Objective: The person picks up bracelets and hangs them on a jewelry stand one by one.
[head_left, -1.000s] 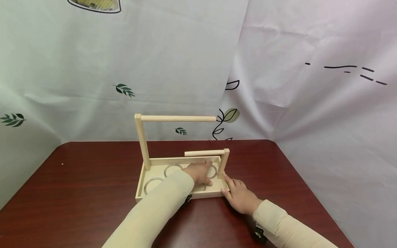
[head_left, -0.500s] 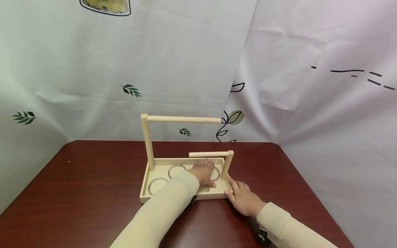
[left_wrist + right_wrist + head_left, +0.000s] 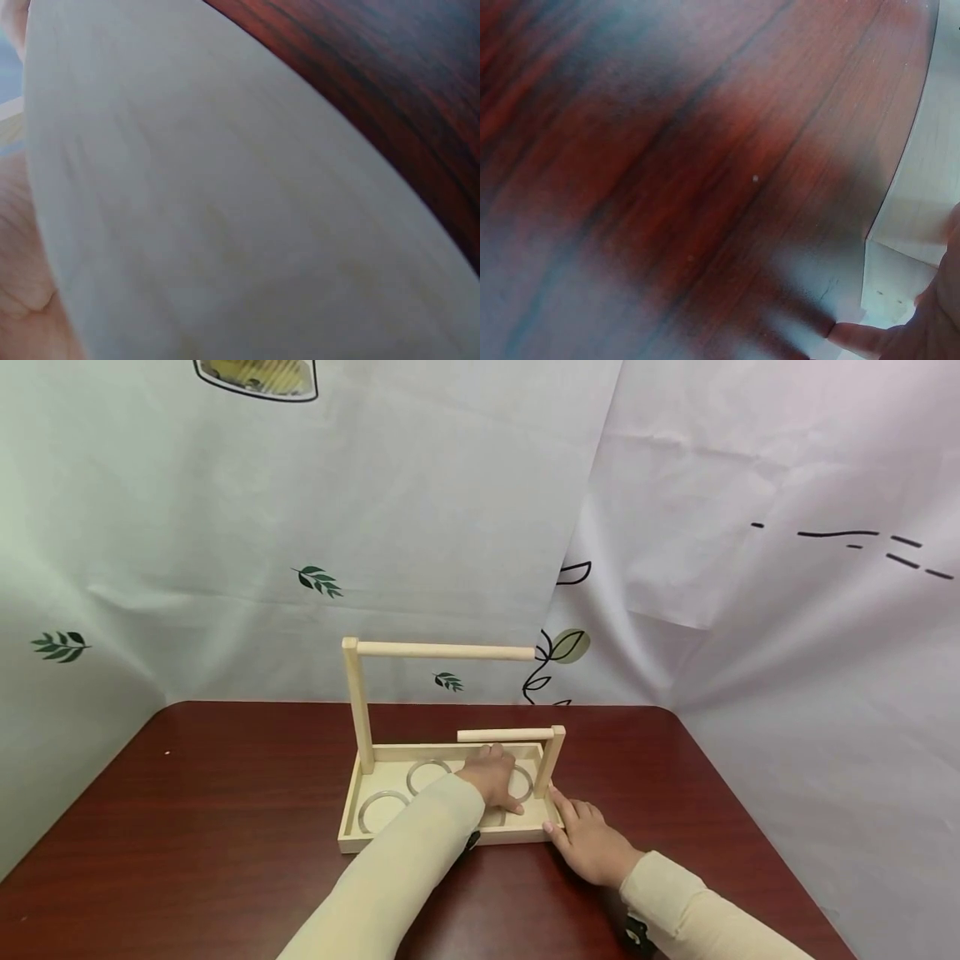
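Pale wood formed the tray (image 3: 517,836), the positional reference, set on the red-brown table (image 3: 225,802). Inside the tray, toward its right end, the left hand (image 3: 491,779) lay palm down, fingers spread; it partly hid a ring (image 3: 532,782), and anything beneath the palm could not be seen. Touching the tray's right end was the right hand (image 3: 591,843), fingers extended, cropped in its wrist view. A blurred, unidentifiable pale surface (image 3: 210,187) filled most of the left wrist view.
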A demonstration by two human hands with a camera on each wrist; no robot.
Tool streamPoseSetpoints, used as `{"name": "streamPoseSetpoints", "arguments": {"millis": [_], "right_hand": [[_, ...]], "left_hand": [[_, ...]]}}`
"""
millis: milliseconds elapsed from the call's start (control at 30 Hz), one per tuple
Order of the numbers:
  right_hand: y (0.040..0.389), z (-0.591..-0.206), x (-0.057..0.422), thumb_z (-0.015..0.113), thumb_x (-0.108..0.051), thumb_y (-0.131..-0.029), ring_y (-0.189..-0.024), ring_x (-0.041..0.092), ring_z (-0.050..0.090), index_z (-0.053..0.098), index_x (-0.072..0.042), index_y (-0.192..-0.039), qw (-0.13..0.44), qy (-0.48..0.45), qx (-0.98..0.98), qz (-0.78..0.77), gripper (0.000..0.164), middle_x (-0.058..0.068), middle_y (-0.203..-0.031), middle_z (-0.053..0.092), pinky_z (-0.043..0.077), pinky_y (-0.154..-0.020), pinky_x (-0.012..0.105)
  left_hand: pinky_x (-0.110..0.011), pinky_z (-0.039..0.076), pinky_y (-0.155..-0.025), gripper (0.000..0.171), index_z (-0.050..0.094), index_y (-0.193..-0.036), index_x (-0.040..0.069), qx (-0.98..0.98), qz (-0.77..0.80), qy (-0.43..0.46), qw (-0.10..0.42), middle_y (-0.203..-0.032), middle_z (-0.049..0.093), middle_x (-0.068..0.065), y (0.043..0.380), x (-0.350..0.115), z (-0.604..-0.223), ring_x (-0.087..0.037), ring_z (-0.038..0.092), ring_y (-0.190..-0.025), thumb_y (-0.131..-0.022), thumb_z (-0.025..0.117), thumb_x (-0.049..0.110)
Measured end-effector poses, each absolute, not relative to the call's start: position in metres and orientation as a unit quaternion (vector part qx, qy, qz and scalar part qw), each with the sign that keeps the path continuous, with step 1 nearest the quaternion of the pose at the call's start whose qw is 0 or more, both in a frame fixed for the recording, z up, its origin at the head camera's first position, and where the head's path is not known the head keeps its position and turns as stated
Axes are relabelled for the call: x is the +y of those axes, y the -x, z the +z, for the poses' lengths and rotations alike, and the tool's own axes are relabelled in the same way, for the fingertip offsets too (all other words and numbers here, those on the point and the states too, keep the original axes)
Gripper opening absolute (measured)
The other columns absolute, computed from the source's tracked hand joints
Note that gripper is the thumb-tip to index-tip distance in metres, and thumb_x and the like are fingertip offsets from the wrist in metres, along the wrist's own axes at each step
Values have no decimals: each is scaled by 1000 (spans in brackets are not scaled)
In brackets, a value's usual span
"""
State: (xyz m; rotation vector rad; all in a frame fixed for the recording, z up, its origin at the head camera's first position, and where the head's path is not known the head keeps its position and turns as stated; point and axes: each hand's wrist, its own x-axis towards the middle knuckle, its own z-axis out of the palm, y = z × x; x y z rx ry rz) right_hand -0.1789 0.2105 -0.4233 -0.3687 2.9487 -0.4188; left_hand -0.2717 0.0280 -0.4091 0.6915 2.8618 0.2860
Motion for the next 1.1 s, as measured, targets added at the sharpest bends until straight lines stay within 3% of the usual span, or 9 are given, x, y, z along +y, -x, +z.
{"name": "streamPoseSetpoints", "arguments": {"millis": [367,1100], "right_hand": [[179,-423,210,42,-39,-103,-129,45,38,28,-9,-152,74,119,981,-135,60,28,-135,43,42,-94,57],[178,-422,211,41,-41,-103,-129,45,39,28,-9,-152,72,123,980,-136,61,28,-135,44,42,-94,57]], "left_hand": [[-40,42,-96,71,61,-124,6,964,104,-230,87,-112,52,-9,272,28,-409,-25,48,-110,-71,83,48],[-37,44,-96,75,54,-132,4,951,194,-222,94,-130,47,-17,270,26,-406,-29,48,-119,-70,87,32]]}}
